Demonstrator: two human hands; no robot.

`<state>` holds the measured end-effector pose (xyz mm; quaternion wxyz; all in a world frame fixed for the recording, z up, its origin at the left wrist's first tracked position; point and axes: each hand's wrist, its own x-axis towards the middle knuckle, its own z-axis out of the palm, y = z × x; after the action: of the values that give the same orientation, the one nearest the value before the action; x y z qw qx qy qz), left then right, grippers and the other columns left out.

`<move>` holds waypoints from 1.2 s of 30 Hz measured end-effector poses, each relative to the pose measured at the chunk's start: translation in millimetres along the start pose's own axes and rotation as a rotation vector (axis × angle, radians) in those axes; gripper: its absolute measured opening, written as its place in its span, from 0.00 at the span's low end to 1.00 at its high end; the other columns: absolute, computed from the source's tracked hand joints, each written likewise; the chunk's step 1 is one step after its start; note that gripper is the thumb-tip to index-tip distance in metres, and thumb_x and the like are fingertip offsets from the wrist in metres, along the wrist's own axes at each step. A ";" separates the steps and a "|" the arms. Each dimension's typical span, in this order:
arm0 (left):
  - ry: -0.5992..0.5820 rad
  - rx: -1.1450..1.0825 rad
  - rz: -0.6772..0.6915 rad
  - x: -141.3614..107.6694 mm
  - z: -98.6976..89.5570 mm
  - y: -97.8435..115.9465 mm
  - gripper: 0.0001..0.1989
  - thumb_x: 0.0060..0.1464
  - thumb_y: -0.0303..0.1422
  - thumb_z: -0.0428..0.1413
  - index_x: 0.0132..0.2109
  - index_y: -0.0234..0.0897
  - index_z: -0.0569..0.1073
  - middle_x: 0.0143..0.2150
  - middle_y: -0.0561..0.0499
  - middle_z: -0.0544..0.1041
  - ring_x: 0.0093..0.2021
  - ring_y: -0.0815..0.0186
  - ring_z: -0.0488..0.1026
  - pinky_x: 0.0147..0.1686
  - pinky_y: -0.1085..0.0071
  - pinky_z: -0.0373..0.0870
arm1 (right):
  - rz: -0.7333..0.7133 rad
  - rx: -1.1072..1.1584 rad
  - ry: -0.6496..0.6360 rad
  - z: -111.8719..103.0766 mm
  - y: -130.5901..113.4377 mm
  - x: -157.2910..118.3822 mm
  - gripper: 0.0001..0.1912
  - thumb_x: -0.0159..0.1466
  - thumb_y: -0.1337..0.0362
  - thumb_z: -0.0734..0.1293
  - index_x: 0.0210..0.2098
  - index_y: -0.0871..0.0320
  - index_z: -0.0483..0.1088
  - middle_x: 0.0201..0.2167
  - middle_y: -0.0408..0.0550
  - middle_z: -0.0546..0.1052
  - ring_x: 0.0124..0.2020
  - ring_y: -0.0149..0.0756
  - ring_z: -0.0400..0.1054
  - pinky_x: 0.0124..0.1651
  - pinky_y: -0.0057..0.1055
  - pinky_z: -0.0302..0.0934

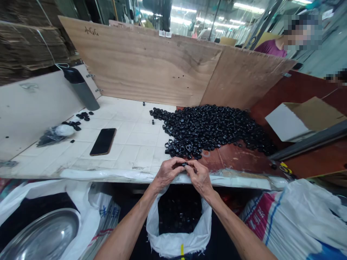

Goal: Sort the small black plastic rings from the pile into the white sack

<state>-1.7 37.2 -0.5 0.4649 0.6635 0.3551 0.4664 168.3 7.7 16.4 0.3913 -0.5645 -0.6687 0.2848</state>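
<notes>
My left hand and my right hand meet above the table's front edge, their fingertips pinching a small black plastic ring-shaped part. Just beyond them lies a large heap of similar black parts, spread over a white tiled surface and a reddish-brown board. Below my forearms, a white woven sack stands open, holding more black parts. Its contents look dark and individual pieces are hard to separate.
A black phone and a grey bottle stand left of the heap. Plywood boards form the back wall. A steel basin sits lower left, a white sack lower right, a cardboard box right, and a person beyond.
</notes>
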 end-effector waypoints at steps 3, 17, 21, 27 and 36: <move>-0.037 0.060 0.066 -6.0 2.3 -1.9 0.09 0.58 0.28 0.57 0.46 0.36 0.76 0.44 0.47 0.79 0.45 0.62 0.76 0.49 0.65 0.71 | 0.155 -0.012 0.023 1.8 -5.6 -6.0 0.14 0.67 0.56 0.62 0.31 0.57 0.70 0.20 0.41 0.71 0.24 0.33 0.66 0.27 0.26 0.57; 0.089 0.091 -0.012 -49.2 22.1 6.5 0.09 0.58 0.28 0.56 0.46 0.38 0.75 0.45 0.47 0.79 0.46 0.60 0.76 0.50 0.62 0.74 | 0.170 0.036 0.005 5.6 -11.5 -36.3 0.10 0.66 0.60 0.60 0.32 0.56 0.70 0.22 0.43 0.72 0.22 0.32 0.66 0.26 0.27 0.58; 0.121 0.303 0.198 -58.6 28.6 -9.5 0.13 0.62 0.25 0.51 0.51 0.40 0.73 0.49 0.45 0.78 0.50 0.60 0.75 0.52 0.60 0.74 | 0.488 0.282 0.005 17.0 -14.3 -34.8 0.16 0.64 0.54 0.61 0.23 0.56 0.65 0.13 0.39 0.67 0.16 0.31 0.62 0.21 0.26 0.56; 0.029 0.432 0.336 -73.6 25.9 -22.4 0.17 0.63 0.23 0.48 0.56 0.40 0.69 0.53 0.41 0.76 0.54 0.59 0.74 0.52 0.60 0.74 | 0.731 0.479 -0.068 17.5 -27.5 -34.7 0.15 0.59 0.56 0.63 0.20 0.58 0.64 0.11 0.39 0.65 0.13 0.28 0.59 0.18 0.24 0.54; 0.060 0.647 0.044 -21.5 -12.0 7.8 0.09 0.57 0.33 0.59 0.45 0.38 0.72 0.40 0.48 0.73 0.36 0.63 0.73 0.41 0.65 0.73 | 0.078 -0.230 0.074 -17.7 2.5 4.8 0.06 0.62 0.63 0.63 0.32 0.58 0.71 0.27 0.46 0.73 0.29 0.36 0.67 0.34 0.30 0.60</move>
<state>-19.5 18.7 2.2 0.2091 0.7704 0.4841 0.3584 184.3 11.8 24.7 0.3370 -0.6414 -0.6594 0.2002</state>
